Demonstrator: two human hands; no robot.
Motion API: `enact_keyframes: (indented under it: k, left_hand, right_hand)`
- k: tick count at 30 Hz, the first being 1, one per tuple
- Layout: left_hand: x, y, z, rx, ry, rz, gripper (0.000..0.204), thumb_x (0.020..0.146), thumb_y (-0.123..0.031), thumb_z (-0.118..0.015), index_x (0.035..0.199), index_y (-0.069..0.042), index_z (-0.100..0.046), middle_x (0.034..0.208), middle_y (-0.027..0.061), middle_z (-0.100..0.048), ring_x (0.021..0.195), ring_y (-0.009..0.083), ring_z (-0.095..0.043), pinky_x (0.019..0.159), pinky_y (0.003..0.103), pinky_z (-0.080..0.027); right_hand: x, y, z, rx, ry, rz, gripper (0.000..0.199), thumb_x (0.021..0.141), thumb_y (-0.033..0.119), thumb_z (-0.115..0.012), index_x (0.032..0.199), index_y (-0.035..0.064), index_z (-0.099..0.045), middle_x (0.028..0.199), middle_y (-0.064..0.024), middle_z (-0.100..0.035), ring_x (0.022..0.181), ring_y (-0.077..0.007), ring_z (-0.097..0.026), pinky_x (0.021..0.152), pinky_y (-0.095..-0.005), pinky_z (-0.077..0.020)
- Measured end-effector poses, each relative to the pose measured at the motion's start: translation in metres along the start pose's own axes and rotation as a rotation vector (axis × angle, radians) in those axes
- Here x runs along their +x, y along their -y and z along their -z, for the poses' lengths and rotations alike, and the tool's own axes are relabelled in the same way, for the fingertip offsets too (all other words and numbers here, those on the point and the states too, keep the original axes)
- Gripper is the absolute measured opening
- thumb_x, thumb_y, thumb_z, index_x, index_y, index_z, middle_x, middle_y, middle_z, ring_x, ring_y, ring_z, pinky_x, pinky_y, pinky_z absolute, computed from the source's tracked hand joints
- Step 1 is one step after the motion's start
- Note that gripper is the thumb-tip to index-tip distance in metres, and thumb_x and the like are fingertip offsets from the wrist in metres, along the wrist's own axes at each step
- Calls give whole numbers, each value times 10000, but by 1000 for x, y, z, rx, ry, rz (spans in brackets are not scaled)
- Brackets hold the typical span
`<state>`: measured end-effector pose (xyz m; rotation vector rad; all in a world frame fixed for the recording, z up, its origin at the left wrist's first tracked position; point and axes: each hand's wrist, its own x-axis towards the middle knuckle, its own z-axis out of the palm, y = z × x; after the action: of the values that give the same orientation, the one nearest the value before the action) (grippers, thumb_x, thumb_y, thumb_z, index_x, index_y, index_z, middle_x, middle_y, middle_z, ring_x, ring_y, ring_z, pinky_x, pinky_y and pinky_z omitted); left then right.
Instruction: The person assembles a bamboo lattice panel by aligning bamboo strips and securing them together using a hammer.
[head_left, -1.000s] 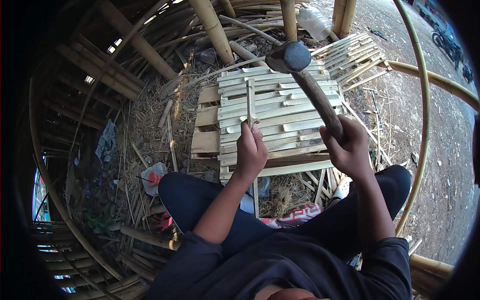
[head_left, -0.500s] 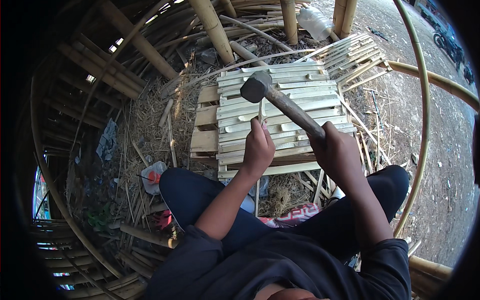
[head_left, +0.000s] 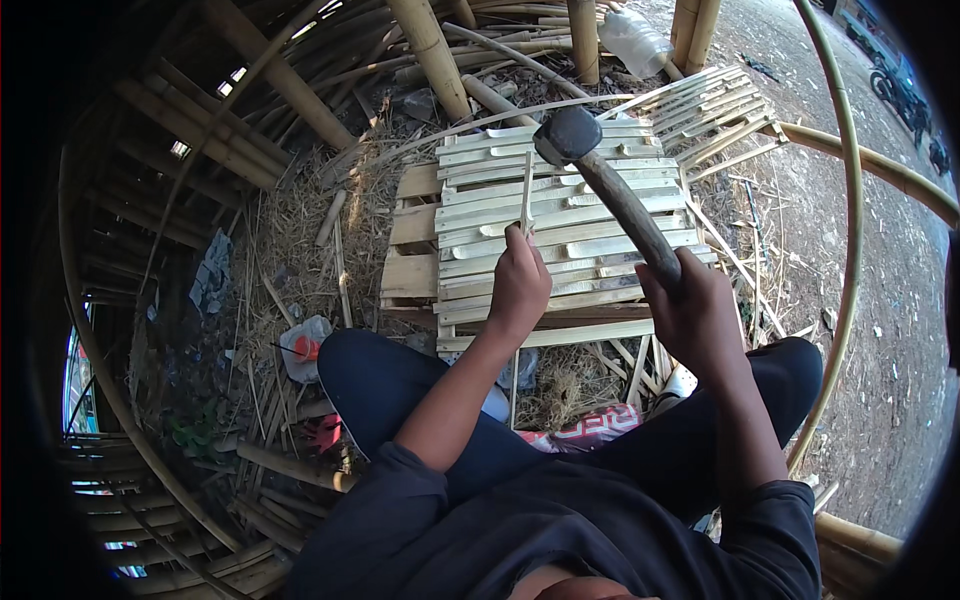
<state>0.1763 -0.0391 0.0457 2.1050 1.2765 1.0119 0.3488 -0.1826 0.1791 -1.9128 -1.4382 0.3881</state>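
Left hand (head_left: 522, 285): closed, fingers and thumb pinching the lower end of a thin pale strip (head_left: 528, 190).
Strip: pointing up and away from the person, over the slats as I see it; whether its foot touches them, I cannot tell.
Right hand (head_left: 690, 310): wrapped firmly around the handle end of a hammer (head_left: 630, 205).
Hammer: raised at a slant, its dark, blocky head up and to the right of the strip — the two apart from each other.
Slatted panel (head_left: 475, 215): pale bamboo slats laid side by side in front of the person, some with shallow curled faces.
Counter (head_left: 410, 270): low, of wooden boards, showing at the panel's left side.
Smaller slatted piece (head_left: 710, 105): beyond the panel's far right corner.
Legs (head_left: 385, 390): bent outward in dark trousers, near the panel's close edge.
Red-and-white packet (head_left: 590, 425): on the ground between the legs.
Plastic jug (head_left: 635, 42): clear, lying beside the bamboo posts (head_left: 430, 55) at the back.
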Motion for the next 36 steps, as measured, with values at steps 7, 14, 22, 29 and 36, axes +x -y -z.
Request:
enact_keyframes:
  k: [7,14,22,29,36]
  left_hand:
    - [-5,-17,15,-79,-9,20,149,1050,-92,-411,1039,55,-431,723,303,-600,667,501,-624,529,516,-441]
    - [-13,-15,40,-103,-91,-26,131,1056,-82,-410,1049,49,-416,708,270,-574,627,449,-605,543,474,-430]
    - [-30,-26,45,-171,-40,-64,193,1071,-118,-395,1131,51,-465,700,169,-547,559,269,-547,551,383,-420]
    - [-50,-54,64,-239,-59,-117,180,1063,-99,-410,1156,39,-477,642,95,-480,515,181,-480,515,348,-376]
    - [-56,-51,72,-264,-47,-114,184,1058,-105,-423,1151,45,-476,646,81,-483,515,155,-471,506,333,-377]
  right_hand:
    - [13,-53,-40,-214,39,-78,366,933,298,-694,804,-35,-616,658,-249,-620,660,-443,-648,622,-499,-495]
    - [22,-53,-31,-86,77,-223,411,940,313,-671,852,-88,-643,720,-288,-646,706,-449,-667,664,-494,-513]
    - [46,-73,-76,-272,23,-155,460,953,406,-666,826,-31,-604,714,-269,-656,713,-466,-660,667,-540,-511]
    - [58,-104,-124,-364,17,-60,468,955,423,-653,857,-30,-593,695,-244,-667,683,-439,-674,634,-516,-527]
    - [56,-118,-143,-391,-13,-17,366,975,315,-626,854,-24,-559,747,-257,-657,706,-436,-674,638,-509,-537]
